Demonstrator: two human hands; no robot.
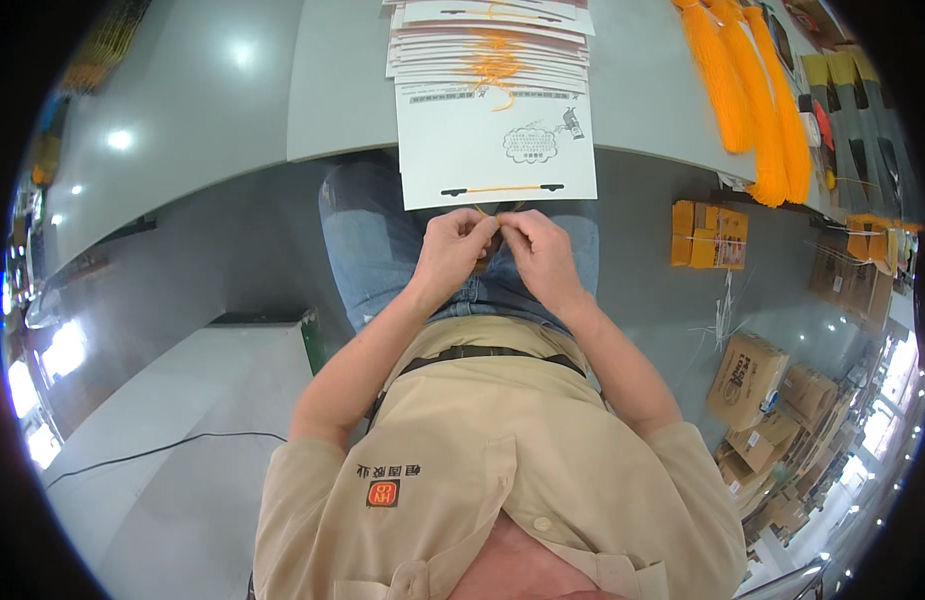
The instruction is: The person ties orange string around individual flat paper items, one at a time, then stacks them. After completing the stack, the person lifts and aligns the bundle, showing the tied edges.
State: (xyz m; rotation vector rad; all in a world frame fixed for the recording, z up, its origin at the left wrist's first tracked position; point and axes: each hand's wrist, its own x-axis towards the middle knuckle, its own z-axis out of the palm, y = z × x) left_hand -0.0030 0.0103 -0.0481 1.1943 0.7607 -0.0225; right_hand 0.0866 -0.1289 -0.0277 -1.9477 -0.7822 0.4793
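Note:
Just off the table's near edge, above my lap, both hands meet with fingertips pinched together. My left hand (456, 246) is closed on a thin orange cord (479, 209), of which only a short bit shows. Close beside it, my right hand (538, 252) pinches at the same spot; the fingers hide most of what they grip. Right in front of the fingers is the lower edge of a white printed sheet or flat paper bag (462, 150). Along that edge runs an orange cord with black end pieces. Behind it lie several more overlapping white pieces (422, 62) with orange cords.
The grey table (342, 90) spans the far side. Bundles of orange cord (762, 100) hang over its right edge. A yellow-orange carton (708, 235) and brown cardboard boxes (747, 378) are at right. A black cable (172, 450) crosses a pale surface at lower left.

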